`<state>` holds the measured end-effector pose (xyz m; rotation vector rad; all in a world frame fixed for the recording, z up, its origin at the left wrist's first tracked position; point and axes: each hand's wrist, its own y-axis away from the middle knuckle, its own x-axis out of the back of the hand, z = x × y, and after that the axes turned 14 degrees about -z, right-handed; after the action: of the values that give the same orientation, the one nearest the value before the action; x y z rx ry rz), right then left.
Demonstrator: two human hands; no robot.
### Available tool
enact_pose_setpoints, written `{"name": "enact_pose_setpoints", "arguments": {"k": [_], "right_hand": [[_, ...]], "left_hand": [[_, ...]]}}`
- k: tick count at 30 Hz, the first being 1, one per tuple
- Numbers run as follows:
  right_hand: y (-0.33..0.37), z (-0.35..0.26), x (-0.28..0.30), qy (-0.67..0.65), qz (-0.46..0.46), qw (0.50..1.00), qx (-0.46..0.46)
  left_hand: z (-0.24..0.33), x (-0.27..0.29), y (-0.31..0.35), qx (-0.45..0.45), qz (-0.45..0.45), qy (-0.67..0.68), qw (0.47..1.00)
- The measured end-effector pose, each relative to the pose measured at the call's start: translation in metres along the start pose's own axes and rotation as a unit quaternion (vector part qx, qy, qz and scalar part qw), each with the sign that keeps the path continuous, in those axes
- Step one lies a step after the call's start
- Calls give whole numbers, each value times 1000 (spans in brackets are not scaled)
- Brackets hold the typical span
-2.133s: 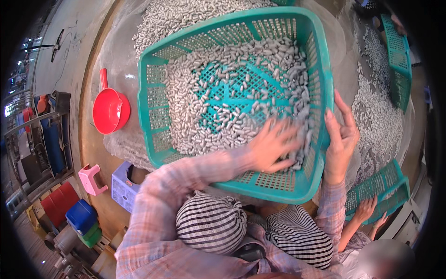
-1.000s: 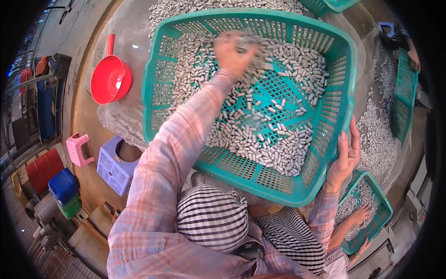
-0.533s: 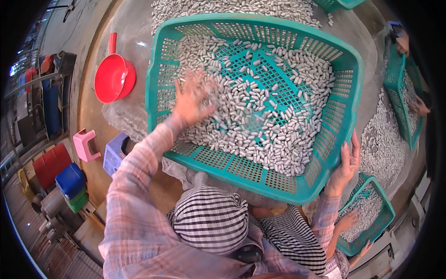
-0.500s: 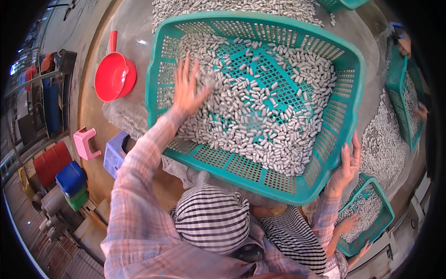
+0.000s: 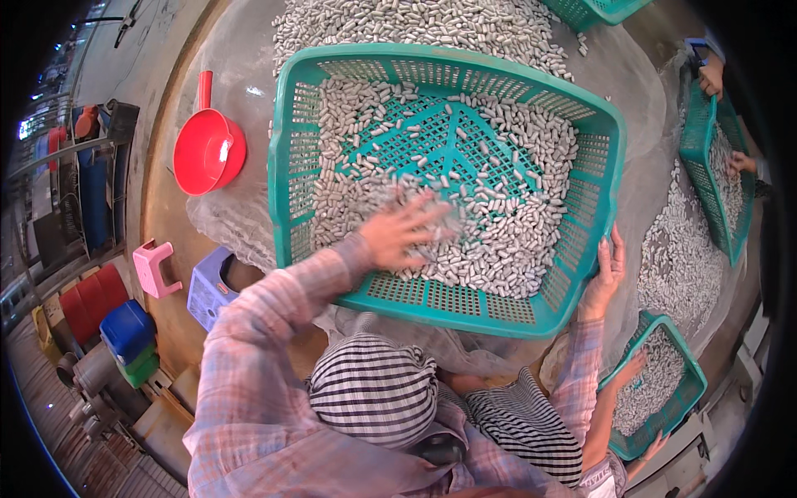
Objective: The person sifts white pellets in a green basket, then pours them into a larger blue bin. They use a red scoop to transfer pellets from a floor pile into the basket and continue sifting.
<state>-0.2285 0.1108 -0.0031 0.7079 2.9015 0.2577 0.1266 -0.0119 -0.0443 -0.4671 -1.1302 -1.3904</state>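
A large green plastic basket [image 5: 452, 325] with perforated walls is in front of me. Many small, pale grey, capsule-shaped pieces [image 5: 506, 270] lie in it, thickest along the sides, and its lattice floor shows in the middle. My left hand [image 5: 403, 234] reaches over the near wall, fingers spread among the pieces; its fingertips are smeared by motion, as are the pieces beside them. At the near right corner my right hand [image 5: 603, 278] grips the basket's rim, fingers up along the outside of the wall.
A heap of the same pieces [image 5: 415, 23] lies beyond the basket. A red dipper [image 5: 210, 153] lies at the left, above pink [image 5: 155, 267] and purple [image 5: 209, 282] stools. Other people's hands work at green baskets [image 5: 699, 158] [image 5: 696, 382] on the right.
My left hand has swept right and nearer across the pieces, uncovering more lattice toward the far side. The basket has shifted slightly left and looks more level, with my right hand still on its rim.
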Motion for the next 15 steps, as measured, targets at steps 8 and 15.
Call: {"name": "enact_pose_setpoints", "arguments": {"k": [8, 15], "right_hand": [[6, 0, 2, 0, -21, 1000, 12], [4, -4, 32, 0, -26, 1000, 11]], "left_hand": [[-31, 46, -124, 321, 180, 104, 924], [109, 42, -87, 35, -14, 145, 989]]}}
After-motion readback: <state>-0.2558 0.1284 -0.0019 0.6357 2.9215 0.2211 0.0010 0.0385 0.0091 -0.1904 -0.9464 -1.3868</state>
